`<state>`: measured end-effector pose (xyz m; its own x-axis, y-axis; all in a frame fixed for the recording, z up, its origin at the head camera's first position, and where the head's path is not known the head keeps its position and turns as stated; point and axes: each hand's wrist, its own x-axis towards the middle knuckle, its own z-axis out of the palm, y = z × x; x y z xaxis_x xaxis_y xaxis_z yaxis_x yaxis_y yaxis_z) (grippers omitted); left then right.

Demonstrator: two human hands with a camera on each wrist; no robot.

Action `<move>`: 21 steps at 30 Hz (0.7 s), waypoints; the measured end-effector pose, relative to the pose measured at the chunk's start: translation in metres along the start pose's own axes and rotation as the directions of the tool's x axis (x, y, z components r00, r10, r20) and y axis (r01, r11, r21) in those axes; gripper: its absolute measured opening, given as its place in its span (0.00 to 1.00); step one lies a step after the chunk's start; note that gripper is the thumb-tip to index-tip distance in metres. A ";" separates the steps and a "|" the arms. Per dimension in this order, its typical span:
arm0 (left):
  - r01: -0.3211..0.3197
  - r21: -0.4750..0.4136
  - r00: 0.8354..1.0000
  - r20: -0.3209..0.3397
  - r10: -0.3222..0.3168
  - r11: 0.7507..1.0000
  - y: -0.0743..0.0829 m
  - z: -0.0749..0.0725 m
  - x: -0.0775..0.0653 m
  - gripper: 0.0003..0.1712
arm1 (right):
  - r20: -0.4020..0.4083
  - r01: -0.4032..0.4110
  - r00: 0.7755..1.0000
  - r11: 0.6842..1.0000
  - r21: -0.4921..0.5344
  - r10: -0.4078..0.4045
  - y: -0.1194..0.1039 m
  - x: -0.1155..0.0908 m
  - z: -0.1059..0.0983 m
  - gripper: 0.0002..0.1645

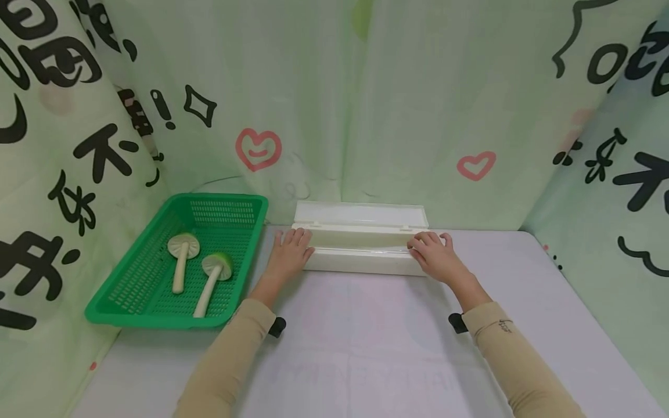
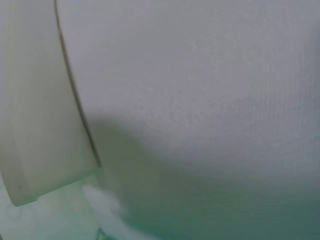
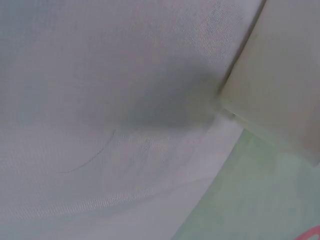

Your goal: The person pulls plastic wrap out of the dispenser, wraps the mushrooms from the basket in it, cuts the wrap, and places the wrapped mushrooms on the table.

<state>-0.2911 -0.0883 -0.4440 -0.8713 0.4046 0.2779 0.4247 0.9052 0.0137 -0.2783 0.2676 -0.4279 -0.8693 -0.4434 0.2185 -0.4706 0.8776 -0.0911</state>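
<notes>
A long white box (image 1: 366, 262) lies across the far side of the table, its hinged lid (image 1: 360, 213) tipped back. A shiny clear strip that looks like plastic film (image 1: 384, 250) runs along the inside of its front edge. My left hand (image 1: 287, 253) rests over the left end of the box, fingers stretched forward. At the right end, my right hand (image 1: 438, 257) reaches over the front edge with bent fingers; I cannot tell whether they pinch the film. Both wrist views show only an end of the box (image 2: 45, 115) (image 3: 285, 75), with no fingers in sight.
To the left stands a green plastic basket (image 1: 256, 232) with two mushroom-shaped things (image 1: 180, 267) (image 1: 211, 284) inside, pale stems and greenish caps. A white cloth (image 1: 345, 348) covers the table. Pale green printed curtains (image 1: 324, 116) close in the back and both sides.
</notes>
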 end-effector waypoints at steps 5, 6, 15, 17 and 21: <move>0.019 0.008 0.998 0.060 -0.020 1.000 0.001 0.003 0.000 0.19 | -0.011 0.000 1.000 1.000 -0.011 0.000 -0.002 0.000 -0.001 0.05; 0.020 0.007 0.997 0.075 -0.020 1.000 0.001 0.003 0.000 0.18 | -0.013 0.001 1.000 1.000 -0.011 -0.001 -0.003 0.000 -0.001 0.05; 0.000 -0.009 0.998 0.066 0.001 1.000 -0.001 0.008 0.001 0.16 | -0.022 -0.002 1.000 1.000 0.011 0.003 0.001 0.004 -0.001 0.04; 0.003 -0.007 0.998 0.059 -0.003 1.000 -0.001 0.009 0.001 0.15 | -0.018 -0.008 1.000 0.999 0.033 0.009 0.002 0.005 0.000 0.04; 0.007 -0.018 0.999 0.040 -0.006 1.000 -0.001 0.008 0.000 0.15 | -0.010 -0.011 1.000 0.997 0.079 0.012 0.002 0.009 -0.001 0.05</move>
<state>-0.2937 -0.0883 -0.4520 -0.8829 0.4040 0.2393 0.4232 0.9054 0.0328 -0.2868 0.2661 -0.4253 -0.8733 -0.4311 0.2269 -0.4713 0.8654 -0.1700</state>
